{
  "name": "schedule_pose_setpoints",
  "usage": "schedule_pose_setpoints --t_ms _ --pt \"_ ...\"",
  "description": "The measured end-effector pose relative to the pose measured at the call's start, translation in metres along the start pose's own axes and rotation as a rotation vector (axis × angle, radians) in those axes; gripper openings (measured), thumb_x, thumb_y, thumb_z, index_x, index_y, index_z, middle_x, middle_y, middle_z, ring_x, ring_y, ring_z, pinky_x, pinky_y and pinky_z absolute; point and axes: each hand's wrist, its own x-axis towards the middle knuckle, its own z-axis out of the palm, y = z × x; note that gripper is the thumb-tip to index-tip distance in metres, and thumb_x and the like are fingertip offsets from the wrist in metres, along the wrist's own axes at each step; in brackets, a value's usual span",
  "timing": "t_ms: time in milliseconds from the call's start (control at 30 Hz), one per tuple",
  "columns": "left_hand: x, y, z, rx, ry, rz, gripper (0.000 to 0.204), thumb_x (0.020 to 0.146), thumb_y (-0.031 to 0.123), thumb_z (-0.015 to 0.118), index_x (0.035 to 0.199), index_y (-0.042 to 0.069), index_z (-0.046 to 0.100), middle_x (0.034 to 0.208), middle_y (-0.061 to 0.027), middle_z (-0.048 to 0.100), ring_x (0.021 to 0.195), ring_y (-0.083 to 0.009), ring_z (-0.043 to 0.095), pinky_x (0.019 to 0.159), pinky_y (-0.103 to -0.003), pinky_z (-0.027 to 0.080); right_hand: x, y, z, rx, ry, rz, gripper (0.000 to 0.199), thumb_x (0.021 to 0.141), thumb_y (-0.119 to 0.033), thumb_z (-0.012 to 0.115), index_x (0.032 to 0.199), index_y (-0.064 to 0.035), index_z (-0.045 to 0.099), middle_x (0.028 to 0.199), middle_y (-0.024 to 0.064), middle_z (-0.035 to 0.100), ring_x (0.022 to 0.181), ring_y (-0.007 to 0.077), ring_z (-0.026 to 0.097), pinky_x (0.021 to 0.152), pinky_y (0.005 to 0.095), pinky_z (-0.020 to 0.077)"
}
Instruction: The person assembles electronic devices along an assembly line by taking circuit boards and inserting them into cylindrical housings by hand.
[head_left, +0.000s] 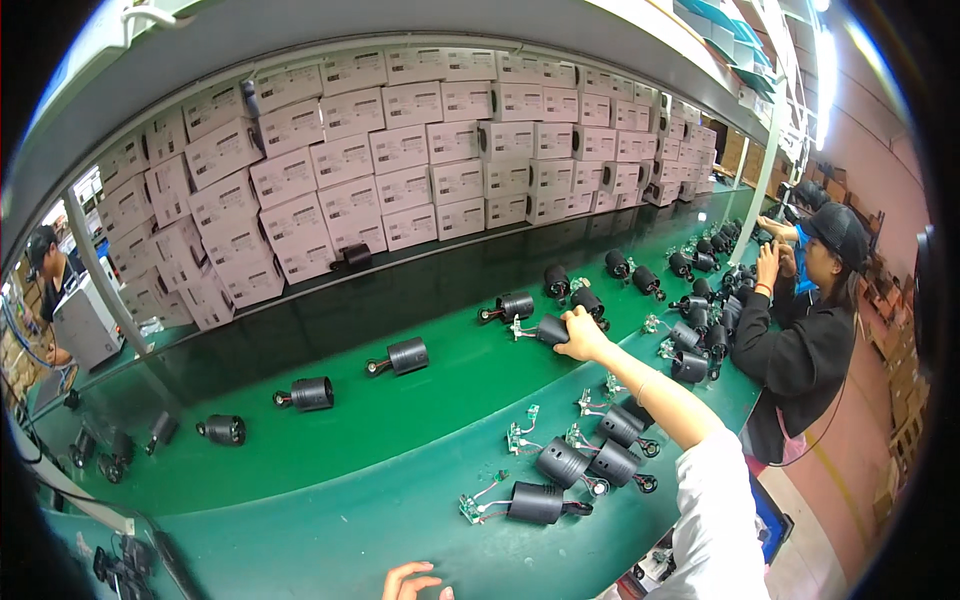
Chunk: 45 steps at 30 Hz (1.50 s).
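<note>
My right hand [582, 337] reaches out over the far part of the green table, its fingers closed on a black cylindrical housing [552, 331]. A small green circuit board [521, 329] hangs by wires from that housing's left end. At the lower edge my left hand [412, 582] shows only its fingers, apart and holding nothing. Between my hands lie several similar housings, among them a large black housing [536, 503] with a wired circuit board [470, 509] beside it. Just behind my right hand rests another black housing [588, 301].
More black housings [407, 355] lie in a spaced row leftward along the green surface [350, 440]. White boxes [400, 180] are stacked along the back. On the right, a person in a dark top [800, 330] handles parts near a pale post [762, 170]. Another person [50, 270] is far left.
</note>
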Motion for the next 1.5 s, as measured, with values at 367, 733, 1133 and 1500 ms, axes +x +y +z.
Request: schedule_pose_setpoints --t_ms 367,733,1133,1500 --pt "0.006 -0.010 0.003 -1.105 -0.356 -0.561 0.050 0.082 0.005 0.065 0.127 -0.003 0.043 0.118 -0.0175 0.056 0.099 -0.0259 0.060 0.090 -0.037 0.049 -0.256 -0.196 -0.135 0.654 -0.018 -0.489 0.053 0.060 -0.019 0.082 0.105 -0.0022 0.059 0.093 0.0108 0.061 0.082 0.0248 0.059 0.072 0.0349 0.0498" --pt "0.001 -0.015 -0.009 -1.164 -0.544 -0.470 0.067 0.073 0.026 0.073 0.128 0.000 0.047 0.117 -0.0186 0.059 0.110 -0.0286 0.056 0.095 -0.043 0.045 -0.346 -0.203 -0.056 1.549 -0.080 -0.224 0.037 0.074 -0.010 0.073 0.107 0.0031 0.062 0.101 0.0138 0.065 0.091 0.0240 0.060 0.084 0.0318 0.0483" --pt "-0.005 -0.016 -0.010 -1.415 -1.018 -0.561 0.060 0.070 0.019 0.071 0.122 0.000 0.049 0.103 -0.0146 0.061 0.093 -0.0246 0.058 0.086 -0.037 0.046 -0.314 -0.204 -0.051 1.940 -0.682 0.054 0.024 0.084 0.008 0.059 0.107 0.0047 0.065 0.101 0.0189 0.067 0.089 0.0217 0.064 0.082 0.0282 0.0506" --pt "0.011 -0.015 -0.011 -1.403 -1.027 -0.550 0.057 0.068 0.017 0.073 0.117 0.000 0.051 0.097 -0.0144 0.062 0.086 -0.0229 0.058 0.082 -0.035 0.045 -0.307 -0.208 -0.057 1.456 -0.341 -0.284 0.005 0.081 0.005 0.064 0.084 0.0019 0.063 0.081 0.0113 0.063 0.071 0.0192 0.055 0.067 0.0264 0.0452"
